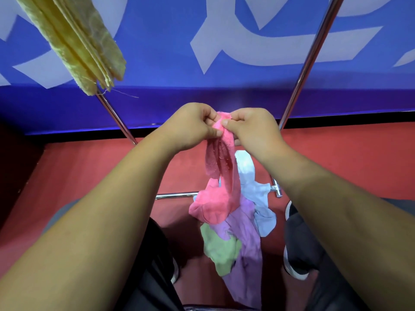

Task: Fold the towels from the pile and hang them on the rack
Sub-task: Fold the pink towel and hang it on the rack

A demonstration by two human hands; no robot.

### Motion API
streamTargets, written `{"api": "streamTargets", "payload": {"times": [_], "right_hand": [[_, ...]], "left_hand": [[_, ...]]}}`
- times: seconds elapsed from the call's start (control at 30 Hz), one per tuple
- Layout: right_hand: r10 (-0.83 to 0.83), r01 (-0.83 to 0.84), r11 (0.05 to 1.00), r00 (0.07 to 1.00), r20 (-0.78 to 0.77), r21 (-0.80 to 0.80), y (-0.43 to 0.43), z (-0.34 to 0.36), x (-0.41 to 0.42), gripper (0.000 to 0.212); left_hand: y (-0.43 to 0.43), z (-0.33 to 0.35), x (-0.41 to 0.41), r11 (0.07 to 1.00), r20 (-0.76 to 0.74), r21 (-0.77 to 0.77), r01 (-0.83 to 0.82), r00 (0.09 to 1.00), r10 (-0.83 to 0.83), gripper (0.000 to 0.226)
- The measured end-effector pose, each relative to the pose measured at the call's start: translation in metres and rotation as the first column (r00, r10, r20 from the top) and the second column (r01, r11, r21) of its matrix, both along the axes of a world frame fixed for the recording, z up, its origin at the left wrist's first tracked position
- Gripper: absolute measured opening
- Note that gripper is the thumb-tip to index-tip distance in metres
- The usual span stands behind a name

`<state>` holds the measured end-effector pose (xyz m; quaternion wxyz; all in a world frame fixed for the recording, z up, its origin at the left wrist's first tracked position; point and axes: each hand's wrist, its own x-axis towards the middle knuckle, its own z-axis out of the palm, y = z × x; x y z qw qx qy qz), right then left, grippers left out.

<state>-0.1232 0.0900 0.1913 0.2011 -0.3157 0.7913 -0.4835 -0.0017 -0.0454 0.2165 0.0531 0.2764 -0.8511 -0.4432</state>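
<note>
The left hand [193, 127] and right hand [253, 131] meet almost thumb to thumb, each pinching the bunched top edge of the pink towel [219, 196], which hangs crumpled beneath them. To fold it well, the fingers should probably walk apart along that edge to its corners, so the cloth drops flat. Below the hands sits the pile [244, 234] of purple, green and pale blue towels. Up and to the left, a folded yellow towel [74, 41] hangs on the rack [312, 59].
</note>
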Motion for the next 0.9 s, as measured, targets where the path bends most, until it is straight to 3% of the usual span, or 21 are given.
{"api": "streamTargets", "payload": {"times": [0.07,0.4,0.67,0.9], "right_hand": [[-0.001,0.002,1.000,0.999,-0.036,0.031,0.000,0.000,0.000,0.029],[0.046,-0.009,0.994,0.940,-0.338,0.110,0.006,0.011,-0.001,0.022],[0.039,-0.001,0.992,0.953,-0.301,0.124,0.011,0.018,-0.003,0.021],[-0.093,0.130,0.986,0.947,-0.307,0.101,0.014,0.028,-0.019,0.037]], "left_hand": [[0.000,0.001,0.001,1.000,0.012,0.004,0.000,1.000,0.000,0.019],[0.009,0.008,0.003,0.992,0.001,0.114,-0.055,0.998,0.055,0.020],[0.010,0.012,0.005,0.993,0.017,0.114,-0.030,0.999,0.028,0.019],[-0.012,0.003,0.015,0.968,0.291,-0.233,0.090,0.956,-0.019,0.017]]}}
